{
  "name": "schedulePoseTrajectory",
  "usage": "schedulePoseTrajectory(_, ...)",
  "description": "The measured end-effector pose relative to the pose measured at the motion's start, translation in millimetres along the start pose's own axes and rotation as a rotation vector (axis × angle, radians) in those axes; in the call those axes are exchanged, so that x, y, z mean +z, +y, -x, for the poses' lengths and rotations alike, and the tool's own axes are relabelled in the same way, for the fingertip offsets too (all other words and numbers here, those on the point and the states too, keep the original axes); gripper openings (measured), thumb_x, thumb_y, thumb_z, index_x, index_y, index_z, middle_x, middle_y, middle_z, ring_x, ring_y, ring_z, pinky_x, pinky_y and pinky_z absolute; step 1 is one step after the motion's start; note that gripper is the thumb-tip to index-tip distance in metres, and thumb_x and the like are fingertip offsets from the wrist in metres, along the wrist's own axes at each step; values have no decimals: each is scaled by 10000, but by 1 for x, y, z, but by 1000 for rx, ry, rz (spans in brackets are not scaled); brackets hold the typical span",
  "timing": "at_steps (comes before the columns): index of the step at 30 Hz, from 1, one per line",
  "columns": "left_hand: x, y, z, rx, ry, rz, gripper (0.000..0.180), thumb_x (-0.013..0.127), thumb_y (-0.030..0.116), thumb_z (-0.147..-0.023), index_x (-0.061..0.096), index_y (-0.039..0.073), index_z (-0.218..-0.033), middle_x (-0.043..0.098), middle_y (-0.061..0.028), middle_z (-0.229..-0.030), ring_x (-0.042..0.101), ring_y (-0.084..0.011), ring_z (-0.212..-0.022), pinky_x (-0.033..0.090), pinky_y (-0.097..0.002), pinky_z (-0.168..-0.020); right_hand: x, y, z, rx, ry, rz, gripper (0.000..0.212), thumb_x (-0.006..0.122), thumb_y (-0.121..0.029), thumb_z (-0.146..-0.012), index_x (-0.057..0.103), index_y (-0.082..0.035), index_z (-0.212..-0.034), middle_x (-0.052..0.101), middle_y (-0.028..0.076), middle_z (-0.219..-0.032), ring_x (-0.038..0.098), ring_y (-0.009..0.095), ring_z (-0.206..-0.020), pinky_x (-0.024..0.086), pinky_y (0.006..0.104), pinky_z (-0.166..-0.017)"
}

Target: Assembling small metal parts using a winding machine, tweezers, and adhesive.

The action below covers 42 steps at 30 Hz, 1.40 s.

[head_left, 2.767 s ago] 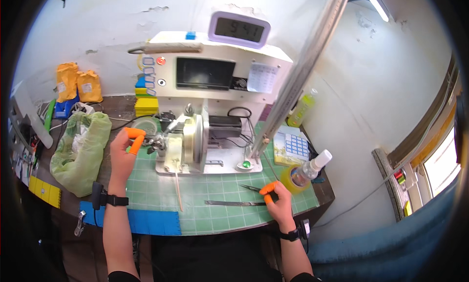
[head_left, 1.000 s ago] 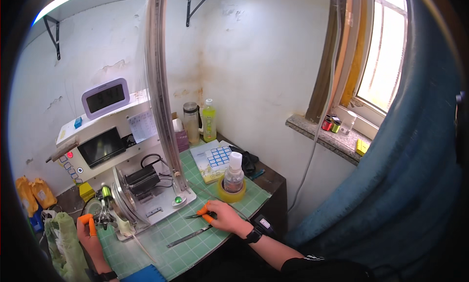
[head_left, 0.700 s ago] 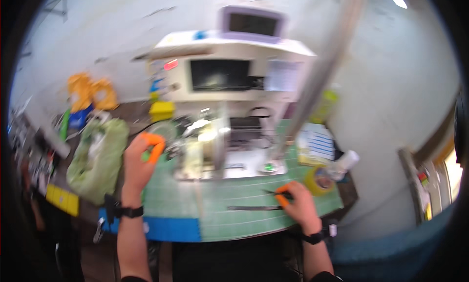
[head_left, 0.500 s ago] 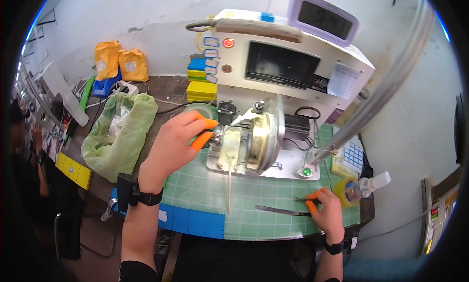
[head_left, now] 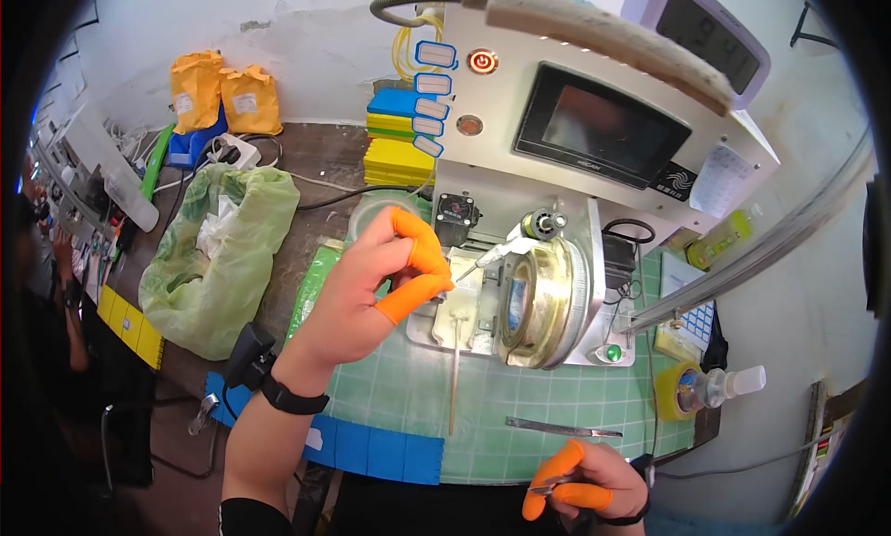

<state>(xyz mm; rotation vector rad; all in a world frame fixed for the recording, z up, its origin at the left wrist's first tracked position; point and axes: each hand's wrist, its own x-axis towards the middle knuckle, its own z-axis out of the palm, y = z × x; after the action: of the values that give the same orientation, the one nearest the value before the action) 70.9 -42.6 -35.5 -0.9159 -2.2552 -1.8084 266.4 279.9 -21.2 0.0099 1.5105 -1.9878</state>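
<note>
My left hand, with orange finger cots on thumb and forefinger, is pinched together at the left edge of the machine's pale block. Whatever lies between those fingertips is too small or hidden to make out. Beside the block stands a round brass-coloured ring, with a white nozzle-like arm reaching over it. Low at the right, my right hand, also in orange finger cots, is closed around tweezers, mostly hidden by the fingers. A dark, flat metal tool lies on the green mat above it.
The white machine with its dark screen fills the back. A thin stick juts from the block toward me. At left stands a bag-lined bin; at right, a clear bottle and yellow tape roll. A slanting metal post rises at right.
My right hand has come nearer and left, away from the dark metal tool, with the tweezers in it. My left fingertips have closed to a pinch beside the block. The view has shifted closer to the machine.
</note>
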Motion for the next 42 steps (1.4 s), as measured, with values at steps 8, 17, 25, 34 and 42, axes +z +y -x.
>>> schedulePoseTrajectory(8, 3, 4, -3, -85, 9, 36, 31, 747, 73, -946, 764, 47, -952, 556, -46, -1048, 489, -132, -910, 415, -268, -768, 32, 17, -107, 132, -197, -504, 601, 496, -461, -1133, 607, 72, -1387, 690, 130, -1042, 602, 194, -819, 492, 306, -738)
schedulePoseTrajectory(17, 2, 0, 1, -96, 49, 85, 75, 755, 9, -901, 772, 36, -970, 561, -68, -1074, 501, -121, -868, 409, -239, -689, 47, 4, -161, 108, -466, -1045, 492, 384, -607, -1126, 532, -146, -1213, 451, -33, -828, 338, 40, -560, 256, 207, -490)
schedulePoseTrajectory(25, 2, -6, 3, -51, 53, 86, 82, 751, 11, -912, 772, 34, -988, 573, -78, -1091, 534, -124, -864, 448, -240, -709, 55, 2, -170, 57, -404, -1111, 504, 317, -583, -1151, 548, -141, -1220, 433, -37, -773, 309, 36, -534, 216, 203, -459)
schedulePoseTrajectory(34, -2, -9, 3, 11, 16, 63, 102, 744, -17, -945, 738, -10, -1047, 565, -111, -1171, 603, -102, -805, 503, -231, -670, 54, 4, -170, 20, -357, -1026, 501, 303, -548, -1168, 574, -135, -1255, 429, -39, -781, 308, 44, -547, 246, 203, -484)
schedulePoseTrajectory(42, 3, -8, 4, -31, 64, 128, 87, 748, 26, -925, 771, 33, -1009, 567, -73, -1110, 530, -120, -882, 444, -240, -727, 56, 6, -175, -3, -340, -1035, 496, 312, -531, -1173, 588, -131, -1269, 421, -39, -795, 309, 48, -554, 246, 206, -484)
